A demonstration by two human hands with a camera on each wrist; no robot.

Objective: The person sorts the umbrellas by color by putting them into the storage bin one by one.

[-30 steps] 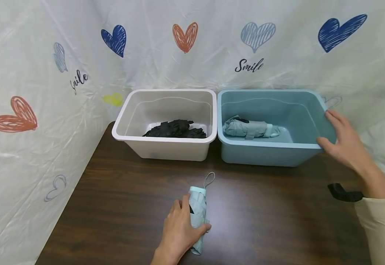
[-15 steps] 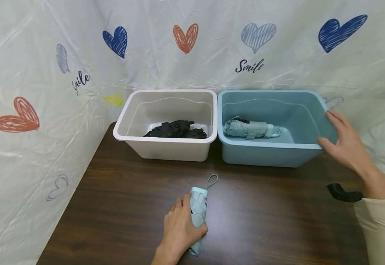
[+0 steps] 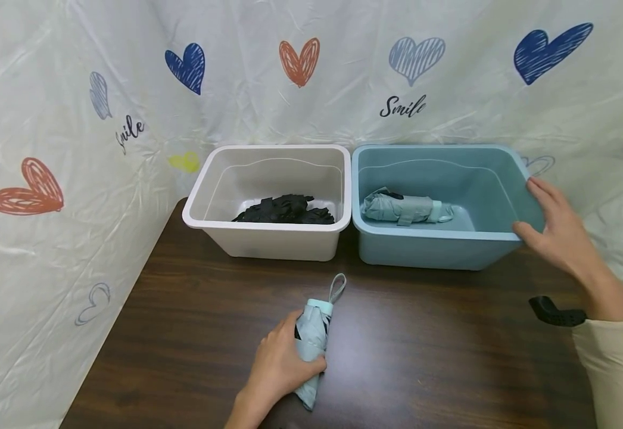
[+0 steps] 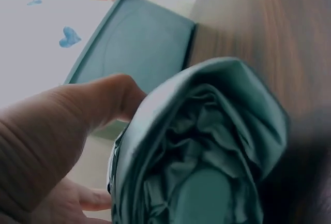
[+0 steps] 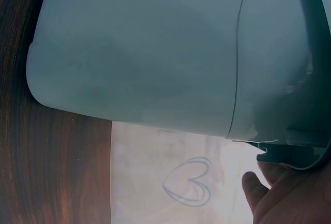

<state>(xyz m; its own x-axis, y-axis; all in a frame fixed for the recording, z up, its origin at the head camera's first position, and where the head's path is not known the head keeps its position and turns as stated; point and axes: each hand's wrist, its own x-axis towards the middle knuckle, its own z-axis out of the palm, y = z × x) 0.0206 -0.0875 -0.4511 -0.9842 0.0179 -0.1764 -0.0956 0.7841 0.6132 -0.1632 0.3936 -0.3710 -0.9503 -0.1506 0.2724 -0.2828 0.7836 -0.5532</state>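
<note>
A folded light-blue umbrella [image 3: 312, 330] with a pale cap and a wrist loop is gripped by my left hand [image 3: 282, 360], over the dark table near its front. In the left wrist view the end of the umbrella [image 4: 201, 141], with its bunched fabric, fills the foreground, the thumb against its side. My right hand [image 3: 563, 235] holds the right rim of a blue plastic bin [image 3: 419, 253]. The right wrist view shows the outer wall of this bin up close, fingers [image 5: 253, 188] at its rim. Inside the bin lies another folded light-blue umbrella [image 3: 402, 208].
A white plastic bin [image 3: 279, 241] stands against the blue one on its left, with crumpled black folded fabric [image 3: 284, 208] inside. Behind both hangs a white sheet [image 3: 354, 65] printed with hearts. The brown wooden table [image 3: 183, 333] extends below.
My left hand has shifted slightly left with the umbrella, which now leans more, its loop end toward the upper right. The right hand and the bins have stayed in place.
</note>
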